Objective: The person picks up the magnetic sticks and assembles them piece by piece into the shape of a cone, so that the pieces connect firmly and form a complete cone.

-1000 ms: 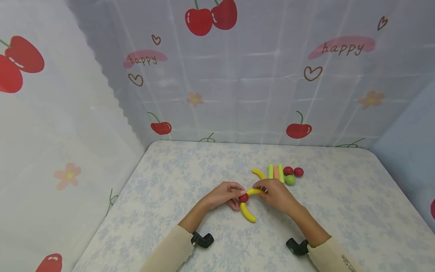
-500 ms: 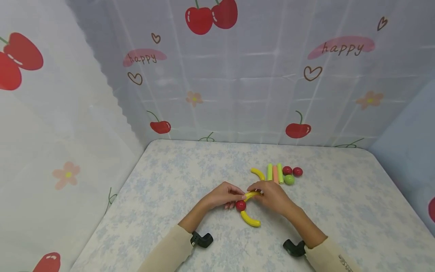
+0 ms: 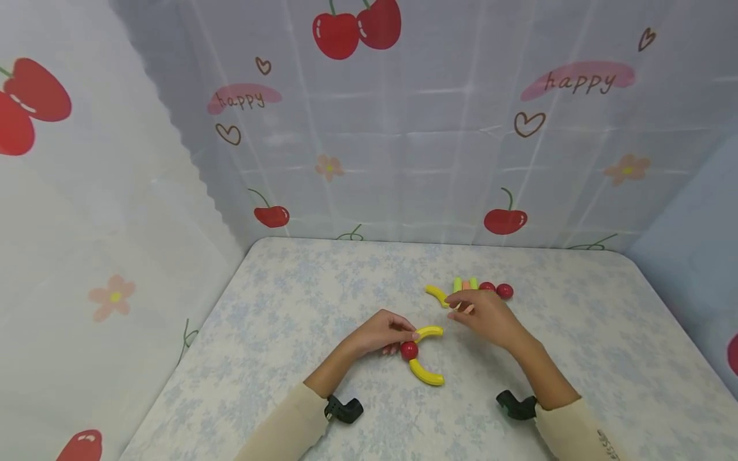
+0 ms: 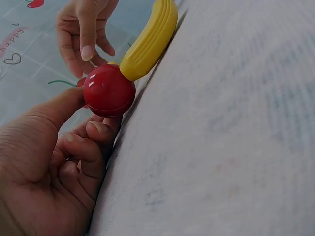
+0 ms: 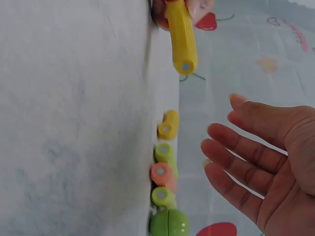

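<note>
My left hand [image 3: 382, 331] pinches a yellow curved rod [image 3: 431, 331] at its end, right by a red ball [image 3: 409, 351]. A second yellow curved rod [image 3: 428, 374] is joined to the ball's near side, so the three form an open C. In the left wrist view, the ball [image 4: 109, 90] partly hides the thumb tip. My right hand [image 3: 490, 317] is over the loose pieces, beside another yellow curved rod [image 3: 435, 294]. The right wrist view shows that hand [image 5: 261, 167] with fingers apart and holding nothing.
Behind the right hand lie two light green straight rods [image 3: 458, 283] with an orange one [image 3: 467, 285] between them, and two red balls [image 3: 505, 291]. A green ball [image 5: 169, 223] shows in the right wrist view. A printed curtain [image 3: 392, 179] backs the table.
The joined pieces have shifted slightly towards me, and the lower rod has swung to the right. My right hand has let go of the upper rod and moved up and right to the loose pieces.
</note>
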Demonstrator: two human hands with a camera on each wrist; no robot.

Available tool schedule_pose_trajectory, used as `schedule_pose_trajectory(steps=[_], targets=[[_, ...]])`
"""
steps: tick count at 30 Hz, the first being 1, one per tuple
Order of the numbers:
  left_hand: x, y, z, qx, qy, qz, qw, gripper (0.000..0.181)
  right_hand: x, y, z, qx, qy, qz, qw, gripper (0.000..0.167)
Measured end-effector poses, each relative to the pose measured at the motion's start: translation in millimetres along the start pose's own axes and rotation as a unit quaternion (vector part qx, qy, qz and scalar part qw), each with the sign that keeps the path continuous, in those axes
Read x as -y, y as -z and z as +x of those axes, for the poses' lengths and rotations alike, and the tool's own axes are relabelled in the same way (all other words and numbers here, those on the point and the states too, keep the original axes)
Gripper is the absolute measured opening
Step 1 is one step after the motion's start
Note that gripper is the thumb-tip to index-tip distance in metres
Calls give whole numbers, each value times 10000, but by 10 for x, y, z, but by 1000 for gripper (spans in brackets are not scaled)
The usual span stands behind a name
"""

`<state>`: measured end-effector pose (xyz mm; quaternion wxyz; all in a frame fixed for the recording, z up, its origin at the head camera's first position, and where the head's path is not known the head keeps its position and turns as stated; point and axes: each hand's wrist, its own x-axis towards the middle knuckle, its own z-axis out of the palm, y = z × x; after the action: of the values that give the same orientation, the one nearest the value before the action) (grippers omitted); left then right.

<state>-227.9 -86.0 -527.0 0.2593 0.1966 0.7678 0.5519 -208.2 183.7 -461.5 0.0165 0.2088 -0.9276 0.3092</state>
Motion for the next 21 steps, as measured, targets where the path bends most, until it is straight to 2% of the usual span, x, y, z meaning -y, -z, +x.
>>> schedule_pose_trajectory(steps=[10,21], targets=[[9,17,-8,36,-45,-53,10000,15,-352,314,-94,-579,-528,-146,9968,31],[17,32,2,121,-52,-256,9996,17,-528,355,-113,-151,-1195,-454,9917,27]])
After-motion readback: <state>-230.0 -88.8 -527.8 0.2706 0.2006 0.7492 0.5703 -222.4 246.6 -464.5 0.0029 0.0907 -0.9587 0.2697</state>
